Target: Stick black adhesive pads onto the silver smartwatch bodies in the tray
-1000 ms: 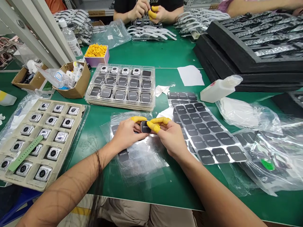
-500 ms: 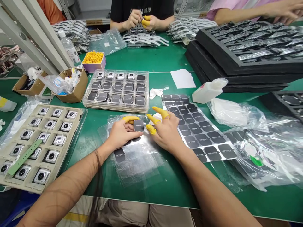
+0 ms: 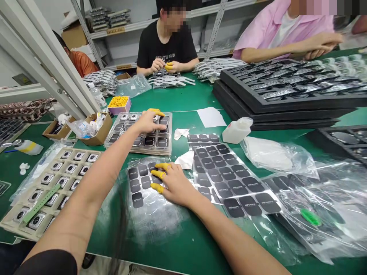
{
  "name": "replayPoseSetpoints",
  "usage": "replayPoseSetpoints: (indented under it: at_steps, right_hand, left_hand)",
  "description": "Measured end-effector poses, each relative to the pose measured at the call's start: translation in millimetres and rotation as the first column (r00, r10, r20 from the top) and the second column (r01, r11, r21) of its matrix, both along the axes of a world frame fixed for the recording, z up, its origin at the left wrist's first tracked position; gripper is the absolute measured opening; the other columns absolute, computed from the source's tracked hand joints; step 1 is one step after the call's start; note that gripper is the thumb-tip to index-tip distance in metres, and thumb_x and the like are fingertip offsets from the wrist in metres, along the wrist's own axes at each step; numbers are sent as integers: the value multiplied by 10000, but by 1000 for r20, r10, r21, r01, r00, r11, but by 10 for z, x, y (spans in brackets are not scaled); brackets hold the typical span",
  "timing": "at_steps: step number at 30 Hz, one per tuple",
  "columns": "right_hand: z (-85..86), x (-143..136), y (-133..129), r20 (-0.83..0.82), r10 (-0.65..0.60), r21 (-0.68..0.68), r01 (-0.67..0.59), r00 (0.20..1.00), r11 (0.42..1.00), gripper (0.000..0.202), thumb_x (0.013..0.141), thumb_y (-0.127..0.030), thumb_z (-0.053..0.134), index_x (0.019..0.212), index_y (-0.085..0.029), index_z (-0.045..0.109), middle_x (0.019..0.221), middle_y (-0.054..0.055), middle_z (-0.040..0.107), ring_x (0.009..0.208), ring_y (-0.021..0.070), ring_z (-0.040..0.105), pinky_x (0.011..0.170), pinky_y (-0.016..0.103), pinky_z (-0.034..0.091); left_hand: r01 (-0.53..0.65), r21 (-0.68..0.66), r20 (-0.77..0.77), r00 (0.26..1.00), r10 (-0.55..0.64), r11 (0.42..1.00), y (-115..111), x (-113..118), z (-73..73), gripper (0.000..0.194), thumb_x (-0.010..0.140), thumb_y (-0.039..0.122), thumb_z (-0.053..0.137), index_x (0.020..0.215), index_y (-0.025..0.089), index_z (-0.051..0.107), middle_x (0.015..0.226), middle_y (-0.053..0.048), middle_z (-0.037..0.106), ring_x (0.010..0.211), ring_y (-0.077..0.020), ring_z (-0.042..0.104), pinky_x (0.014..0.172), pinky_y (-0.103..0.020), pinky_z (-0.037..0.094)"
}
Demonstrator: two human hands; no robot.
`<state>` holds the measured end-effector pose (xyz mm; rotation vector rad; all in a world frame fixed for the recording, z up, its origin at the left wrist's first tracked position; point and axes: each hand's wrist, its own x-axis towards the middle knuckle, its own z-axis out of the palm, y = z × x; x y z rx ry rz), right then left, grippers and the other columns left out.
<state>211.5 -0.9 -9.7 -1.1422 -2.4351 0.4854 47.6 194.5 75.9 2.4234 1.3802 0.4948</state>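
Observation:
My left hand (image 3: pixel 147 121), with a yellow finger cot, reaches over the clear tray (image 3: pixel 169 149) of square watch cases. Its thumb and forefinger are apart beside a dark-faced watch case (image 3: pixel 164 120) in the right column; the other fingertips are partly hidden. On the sheet of black square stickers (image 3: pixel 145 181), my right hand (image 3: pixel 174 183) rests with several yellow-cotted fingers spread. Those fingertips touch the sheet's right side, and I see nothing held between them. Part of this sheet is bare clear film.
More sticker sheets (image 3: pixel 236 187) lie to the right, beside a white bottle (image 3: pixel 237 130) and plastic bags (image 3: pixel 318 214). At left, a beige tray (image 3: pixel 67 152) holds watch cases and a green strap (image 3: pixel 41 203). Black foam trays (image 3: pixel 258 103) are stacked at back right. Co-workers sit across the table.
My left hand has moved up and forward from the sticker sheet to the clear tray; the black-faced square piece it held no longer shows in it. My right hand has lowered onto the sheet.

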Motion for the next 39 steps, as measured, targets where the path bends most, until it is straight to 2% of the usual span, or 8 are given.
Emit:
replayPoseSetpoints:
  at_steps: [7,13,17,22,25,28,33,39]
  right_hand:
    - [10,11,7,-37,-1,-8,1,999,1000,378,977,-468,516,1251,-245,648,1326,114,590,1111,283,504,926,479,407]
    - [29,-17,10,-22,-14,-4,14,1000,1000,364,985,-464,503,1240,-245,642,1328,92,591,1101,276,500,921,470,409]
    - [21,-10,15,-30,-11,-11,11,999,1000,373,984,-476,500,1239,-247,647,1331,94,593,1107,278,508,929,484,412]
    - [-5,-2,21,-155,10,32,-5,988,999,359,973,-439,541,1240,-220,642,1254,115,632,1096,273,553,916,485,448]
    - [3,22,41,-453,-70,188,172,889,967,308,969,-318,562,1249,-199,614,1152,123,634,1065,247,582,913,442,485]
    - [30,73,73,-653,-111,288,382,750,878,337,948,-186,569,1280,-238,579,1107,101,603,1041,233,581,926,437,497]
    - [12,117,104,-565,57,323,157,823,933,326,926,-187,617,1236,-287,616,1222,99,568,1064,225,581,845,406,532]
    - [25,57,28,-579,54,229,100,814,968,76,932,-180,602,956,-246,631,954,36,645,913,186,613,812,382,509]
  left_hand:
    - [14,10,-305,952,-11,1000,796,-24,106,483,809,417,701,1222,166,688,1170,-100,716,1052,-239,616,917,-293,413]
    - [68,-68,-567,818,-94,995,973,-88,165,482,674,317,807,1140,223,731,967,-77,751,1020,-259,631,902,-298,407]
    - [-7,-59,-502,864,-23,998,881,-40,155,232,698,233,758,922,172,764,909,-115,732,1000,-300,643,922,-363,423]
    - [-118,65,-299,945,132,991,418,-43,114,296,901,250,536,1118,144,707,1151,-139,709,1106,-270,620,998,-365,419]
    - [-169,71,138,978,158,983,-197,-26,-23,370,978,273,418,1255,140,624,1331,-129,627,1187,-210,590,1047,-328,422]
    - [2,-246,682,711,172,969,-989,-26,-225,338,939,362,564,1217,176,612,1240,-106,658,1111,-199,642,998,-339,490]
    - [298,-672,708,527,470,679,-1835,-107,-452,456,796,399,774,1136,183,559,1004,-52,665,678,-132,664,596,-267,559]
    - [462,-778,626,506,594,426,-1886,-210,-556,511,632,368,906,995,132,635,869,-48,677,689,-141,690,557,-199,537]
